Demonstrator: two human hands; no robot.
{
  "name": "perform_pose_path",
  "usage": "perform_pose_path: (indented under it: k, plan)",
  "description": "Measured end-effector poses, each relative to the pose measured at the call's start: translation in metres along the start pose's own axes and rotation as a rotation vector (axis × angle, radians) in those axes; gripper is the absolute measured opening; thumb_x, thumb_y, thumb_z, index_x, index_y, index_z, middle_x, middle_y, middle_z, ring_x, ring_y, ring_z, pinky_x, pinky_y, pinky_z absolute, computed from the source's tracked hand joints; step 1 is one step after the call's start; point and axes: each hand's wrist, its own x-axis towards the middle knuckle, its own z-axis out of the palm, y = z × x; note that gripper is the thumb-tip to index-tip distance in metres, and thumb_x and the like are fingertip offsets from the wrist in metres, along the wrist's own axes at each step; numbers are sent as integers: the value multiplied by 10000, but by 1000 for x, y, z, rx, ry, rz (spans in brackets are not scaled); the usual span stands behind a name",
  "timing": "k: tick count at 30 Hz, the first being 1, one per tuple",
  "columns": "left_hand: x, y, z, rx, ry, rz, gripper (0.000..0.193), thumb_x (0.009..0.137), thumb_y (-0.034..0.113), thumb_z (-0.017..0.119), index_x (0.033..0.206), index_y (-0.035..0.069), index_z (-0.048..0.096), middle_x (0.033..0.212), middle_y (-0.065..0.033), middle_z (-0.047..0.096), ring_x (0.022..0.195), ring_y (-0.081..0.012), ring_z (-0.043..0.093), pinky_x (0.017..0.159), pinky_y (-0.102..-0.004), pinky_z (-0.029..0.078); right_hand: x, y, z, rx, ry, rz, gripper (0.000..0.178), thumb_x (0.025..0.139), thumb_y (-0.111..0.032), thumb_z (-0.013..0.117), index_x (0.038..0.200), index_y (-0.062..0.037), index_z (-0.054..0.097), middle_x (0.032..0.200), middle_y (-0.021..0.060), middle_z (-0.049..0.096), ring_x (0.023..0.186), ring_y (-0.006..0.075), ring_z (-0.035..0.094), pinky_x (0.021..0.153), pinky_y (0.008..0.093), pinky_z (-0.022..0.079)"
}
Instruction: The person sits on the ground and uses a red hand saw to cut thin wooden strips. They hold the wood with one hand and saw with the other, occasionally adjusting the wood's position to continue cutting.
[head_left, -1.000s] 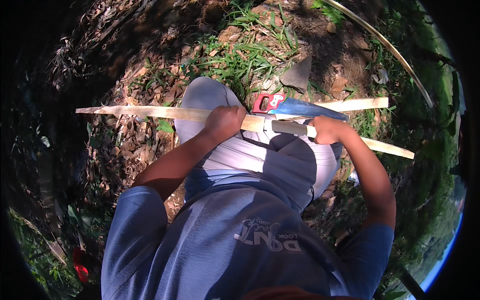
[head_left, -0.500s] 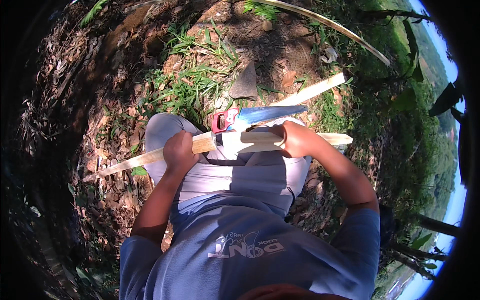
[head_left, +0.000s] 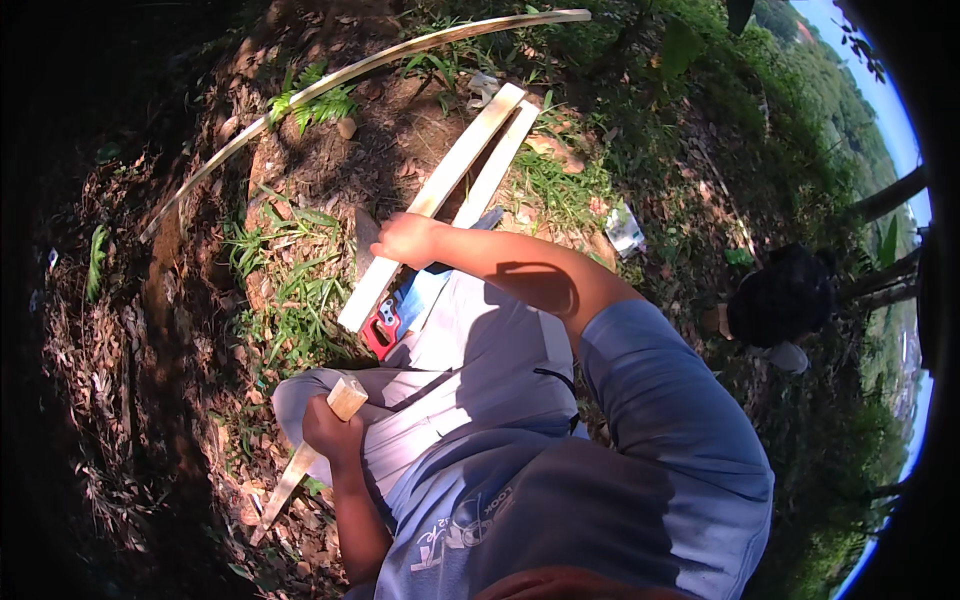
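My left hand is closed around a wooden stick beside my left knee. The stick's square-cut end sticks up out of the fist, and its narrower end slants down toward the leaf litter. Stretched out ahead, my right hand is closed over a pale wooden strip. A second pale strip lies just right of it, nearly touching at the far end. Between the held strip and my lap is a handsaw with a red handle and blue blade; my right forearm covers part of the blade.
A long thin wooden strip spans the ground at the far side. A crumpled white wrapper lies to the right, near a dark rounded object I cannot make out. Grass and dry leaves surround my folded legs.
My right hand has carried its wooden strip from above my lap forward, beside the other strip. My left hand still grips its stick, now lower. The view has turned to the right.
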Motion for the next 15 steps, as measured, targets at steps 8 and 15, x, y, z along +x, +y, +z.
perform_pose_path:
  k: [8, 15]
  plan:
    - [33, -4, -45, 49, -293, -185, 287, 873, 121, 814, 1022, -36, 627, 915, -268, 713, 858, -523, 706, 725, -585, 544, -24, -115, -5, 671, 113, 245, 519, 836, -232, 827, 1276, -8, 668, 1177, 198, 702, 1136, 410, 698, 944, 548, 578]
    - [144, 47, -161, -86, -302, -104, 157, 976, -7, 683, 1083, -121, 670, 834, -224, 714, 687, -299, 701, 664, -429, 560, -64, -167, -90, 1779, -37, 78, 676, 1069, -621, 614, 1305, 4, 715, 1243, 194, 768, 1079, 323, 769, 942, 447, 599]
